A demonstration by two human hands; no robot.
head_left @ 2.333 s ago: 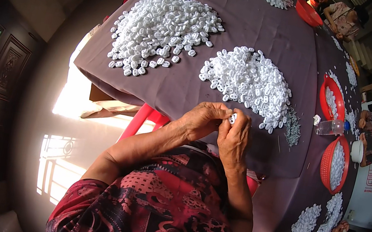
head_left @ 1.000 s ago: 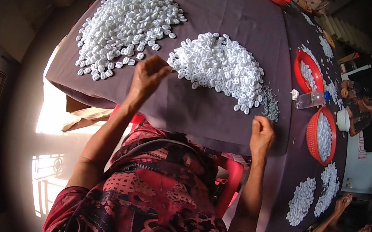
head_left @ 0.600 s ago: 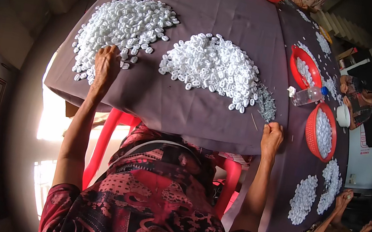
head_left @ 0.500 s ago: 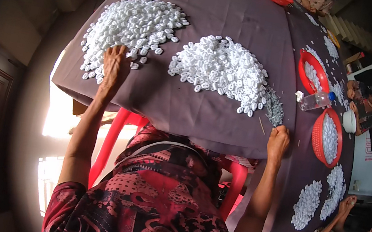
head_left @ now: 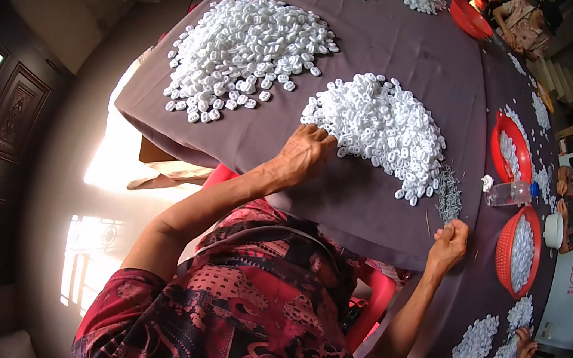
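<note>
Tablecloth (head_left: 397, 61): white pieces (head_left: 379, 122) at left fingertips (head_left: 324, 136)

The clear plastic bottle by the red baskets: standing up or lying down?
Lying down. The clear plastic bottle rests on its side on the purple tablecloth, between the two red baskets, its length along the cloth.

We held our left hand (head_left: 304, 153) well forward, palm down, fingers curled loosely with the fingertips (head_left: 324, 135) pointing ahead, the bare forearm running back to a bent elbow. Our right hand (head_left: 448, 243) sat nearer the body and off to the right, fingers drawn together in a pinch, wrist nearly straight, forearm bare.
</note>
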